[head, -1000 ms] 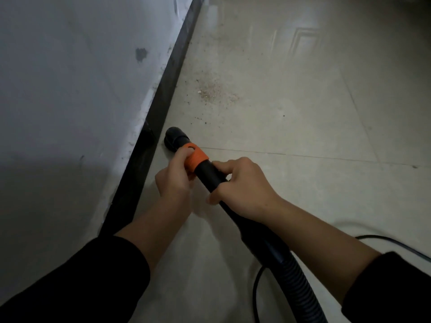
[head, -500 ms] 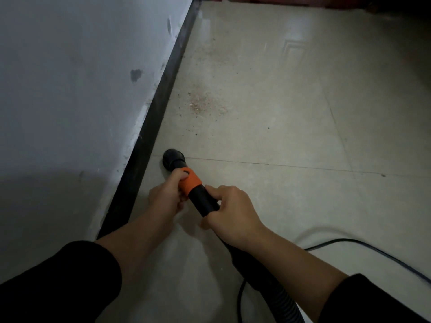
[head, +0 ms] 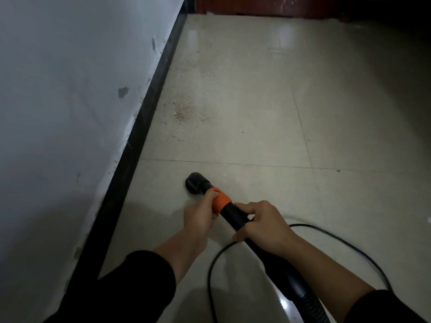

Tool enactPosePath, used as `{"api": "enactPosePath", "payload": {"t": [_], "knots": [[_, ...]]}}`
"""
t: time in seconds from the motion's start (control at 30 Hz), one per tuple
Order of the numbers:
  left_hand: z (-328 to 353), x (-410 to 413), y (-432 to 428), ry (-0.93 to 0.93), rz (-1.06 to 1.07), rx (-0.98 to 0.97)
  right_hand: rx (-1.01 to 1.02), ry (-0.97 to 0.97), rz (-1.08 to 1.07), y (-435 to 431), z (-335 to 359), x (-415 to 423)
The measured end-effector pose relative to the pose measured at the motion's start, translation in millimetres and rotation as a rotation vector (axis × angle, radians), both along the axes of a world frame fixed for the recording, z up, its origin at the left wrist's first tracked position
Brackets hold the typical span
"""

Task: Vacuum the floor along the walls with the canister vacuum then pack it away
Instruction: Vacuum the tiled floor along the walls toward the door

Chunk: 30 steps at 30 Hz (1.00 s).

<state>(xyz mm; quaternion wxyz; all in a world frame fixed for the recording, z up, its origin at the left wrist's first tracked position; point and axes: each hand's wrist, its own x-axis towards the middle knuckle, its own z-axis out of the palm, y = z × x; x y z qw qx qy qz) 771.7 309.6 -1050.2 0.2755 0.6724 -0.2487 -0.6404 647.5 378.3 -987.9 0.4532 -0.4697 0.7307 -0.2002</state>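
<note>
Some grit (head: 182, 112) on tiled floor (head: 256, 94)

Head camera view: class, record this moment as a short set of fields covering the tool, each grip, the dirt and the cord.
Tool: vacuum nozzle, mouth down at the tiled floor, apart from the baseboard
Left grip: hand holds the orange collar
Right grip: hand holds the black tube behind the collar
Dirt: debris patch ahead, near the baseboard
Cord: power cord curving over the floor on the right
</note>
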Motion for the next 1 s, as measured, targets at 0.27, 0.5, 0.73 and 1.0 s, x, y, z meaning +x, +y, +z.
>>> {"api": "enactPosePath", "payload": {"t": [0.27, 0.5, 0.73, 1.0], "knots": [[24, -46, 10, 0.051, -0.137, 0.065, 0.040, 0.005, -0.088, 17, 14, -36], [48, -90, -21, 0.012, -0.174, 0.053, -0.020, 0.060, -0.179, 0, 23, -60], [43, -118, -78, 0.041, -0.264, 0.046, -0.036, 0.153, -0.261, -43, 17, -77], [0, -148, -122, 0.050, -0.261, 0.128, 0.044, 0.178, -0.352, -85, -4, -90]]}}
